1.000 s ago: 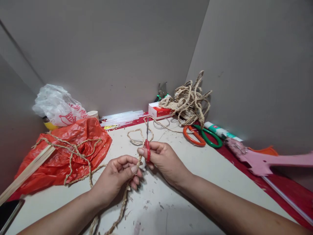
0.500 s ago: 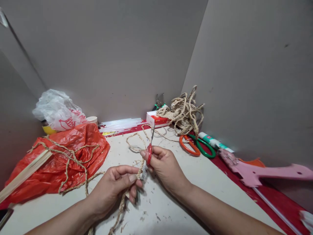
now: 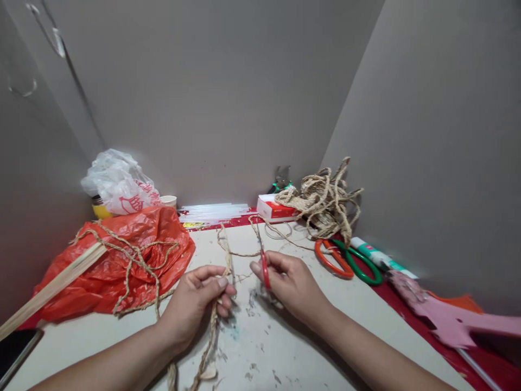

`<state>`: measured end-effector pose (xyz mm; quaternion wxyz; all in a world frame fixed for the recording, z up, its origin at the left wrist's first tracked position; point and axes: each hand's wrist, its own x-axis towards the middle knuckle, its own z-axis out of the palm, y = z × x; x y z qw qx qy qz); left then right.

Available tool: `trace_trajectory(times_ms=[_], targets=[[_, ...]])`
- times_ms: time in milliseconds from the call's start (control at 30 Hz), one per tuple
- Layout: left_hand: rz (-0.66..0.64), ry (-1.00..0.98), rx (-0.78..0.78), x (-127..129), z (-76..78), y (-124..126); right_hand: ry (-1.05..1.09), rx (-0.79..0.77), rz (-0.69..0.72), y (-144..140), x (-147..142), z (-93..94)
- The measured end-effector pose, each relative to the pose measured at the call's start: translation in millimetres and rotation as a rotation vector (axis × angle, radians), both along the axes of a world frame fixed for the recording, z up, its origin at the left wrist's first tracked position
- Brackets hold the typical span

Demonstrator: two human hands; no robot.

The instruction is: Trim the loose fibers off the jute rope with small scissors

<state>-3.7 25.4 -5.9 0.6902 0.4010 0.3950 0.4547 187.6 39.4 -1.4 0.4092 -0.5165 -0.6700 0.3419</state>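
Note:
My left hand (image 3: 198, 305) pinches a braided jute rope (image 3: 212, 334) that runs down toward me and up past my fingers to a loop on the table. A hand's width to the right, my right hand (image 3: 293, 287) holds small red-handled scissors (image 3: 264, 262) with the blades pointing away from me. The scissors are apart from the rope in my left hand.
A red plastic bag (image 3: 118, 263) with loose rope and wooden sticks (image 3: 49, 290) lies left. A white bag (image 3: 118, 184), glue sticks (image 3: 214, 210), a red-white box (image 3: 279, 209) and a rope tangle (image 3: 325, 201) line the back. Large orange-green scissors (image 3: 345, 260) and a pink tool (image 3: 456, 320) lie right.
My right hand with the small scissors has drawn away to the right of the rope; before, it was close against it. The view has shifted slightly.

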Motion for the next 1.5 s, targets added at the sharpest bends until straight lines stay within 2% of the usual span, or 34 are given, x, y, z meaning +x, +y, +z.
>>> trace_trajectory(times_ms=[100,167,333,733,933,1500], targets=[[0.082,-0.033,0.001,-3.7,-0.2,6.9,-0.434,0.180,0.014,-3.8,0.2,1.4],[0.102,-0.047,-0.009,-4.9,0.3,9.6,-0.641,0.249,0.027,-6.1,-1.7,1.5],[0.114,-0.061,-0.024,-3.8,2.9,10.1,-0.883,0.323,0.026,-9.2,-4.6,1.6],[0.073,-0.058,-0.097,-3.3,2.9,7.3,-0.968,0.359,0.042,-7.7,-6.6,-0.3],[0.120,-0.025,-0.141,-2.7,3.5,7.7,-1.029,0.347,0.058,-9.6,-7.0,4.2],[0.089,0.029,-0.116,-1.3,4.4,9.2,-1.068,0.298,0.102,-11.8,-9.5,10.3]])
